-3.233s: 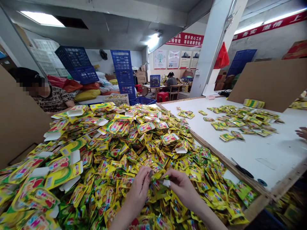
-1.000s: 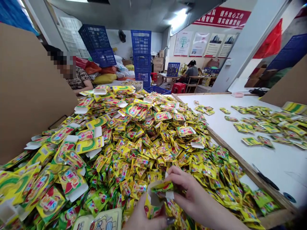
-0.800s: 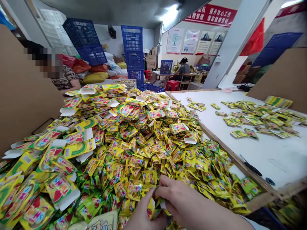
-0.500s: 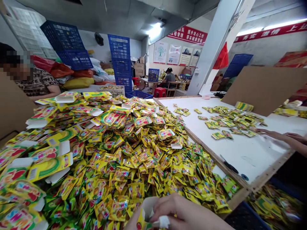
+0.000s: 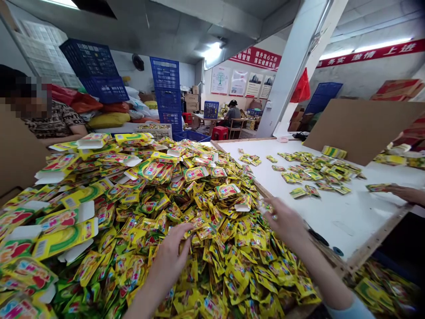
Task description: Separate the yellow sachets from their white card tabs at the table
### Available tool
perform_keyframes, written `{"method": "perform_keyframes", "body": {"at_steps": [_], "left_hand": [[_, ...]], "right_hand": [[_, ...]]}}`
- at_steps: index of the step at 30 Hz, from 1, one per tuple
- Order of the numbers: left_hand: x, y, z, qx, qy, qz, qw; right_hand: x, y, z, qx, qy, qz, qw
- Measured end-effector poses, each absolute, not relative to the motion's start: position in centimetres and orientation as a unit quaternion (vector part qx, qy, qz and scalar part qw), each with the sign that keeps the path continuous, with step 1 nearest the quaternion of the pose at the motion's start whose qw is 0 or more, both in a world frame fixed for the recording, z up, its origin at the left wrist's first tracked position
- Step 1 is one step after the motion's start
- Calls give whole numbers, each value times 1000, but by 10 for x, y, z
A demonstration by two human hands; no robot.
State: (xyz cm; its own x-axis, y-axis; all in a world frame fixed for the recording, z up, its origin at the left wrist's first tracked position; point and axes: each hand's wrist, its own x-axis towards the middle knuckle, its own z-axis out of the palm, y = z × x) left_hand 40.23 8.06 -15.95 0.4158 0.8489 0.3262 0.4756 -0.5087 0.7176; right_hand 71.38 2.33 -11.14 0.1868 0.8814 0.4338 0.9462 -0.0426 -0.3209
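My left hand [image 5: 171, 250] reaches into the heap of small yellow printed packets [image 5: 239, 266]. Its thumb and forefinger close on the edge of a yellow packet [image 5: 202, 230]. My right hand [image 5: 285, 221] is over the heap's right side, near the wooden rim, and is blurred by motion. Its fingers are closed around a small whitish, coloured piece [image 5: 266, 208], which looks like a small printed box, though the smear hides its details. Open-ended yellow cartons [image 5: 66, 237] with white flaps lie piled on the left.
Right of the wooden rim [image 5: 262, 189], a white table [image 5: 328, 217] carries scattered small boxes [image 5: 318, 170] and scissors [image 5: 317, 235]. Another person's hand [image 5: 407, 193] holds a box there. A co-worker [image 5: 63, 117] sits at left behind a cardboard panel [image 5: 20, 155].
My hands worked together on an open box low in front; now they are apart. The right has swung up and right, the left forward onto the packets. Another person's hand moved at right.
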Motion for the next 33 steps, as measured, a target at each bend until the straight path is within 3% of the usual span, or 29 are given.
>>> {"method": "perform_keyframes", "body": {"at_steps": [6,11,14,20,25,29,33], "left_hand": [[378,89,-162,781,486,347,185],[357,110,-169,794,515,324,7],[358,137,-164,844,459,278,-24],[377,135,-143,828,424,308,198],[392,96,-135,800,364,254,404],[399,85,-139,773,351,243,469],[412,80,-149,786,327,218,477]], "right_hand": [[606,60,-176,-583,-751,131,281],[610,77,-193,-597,-689,210,355],[618,72,-184,-594,-648,254,403],[608,47,-150,-530,-625,385,425],[594,38,-120,-475,-740,362,309],[593,37,-115,-517,-757,301,262],[604,30,-128,-565,-706,281,321]]}}
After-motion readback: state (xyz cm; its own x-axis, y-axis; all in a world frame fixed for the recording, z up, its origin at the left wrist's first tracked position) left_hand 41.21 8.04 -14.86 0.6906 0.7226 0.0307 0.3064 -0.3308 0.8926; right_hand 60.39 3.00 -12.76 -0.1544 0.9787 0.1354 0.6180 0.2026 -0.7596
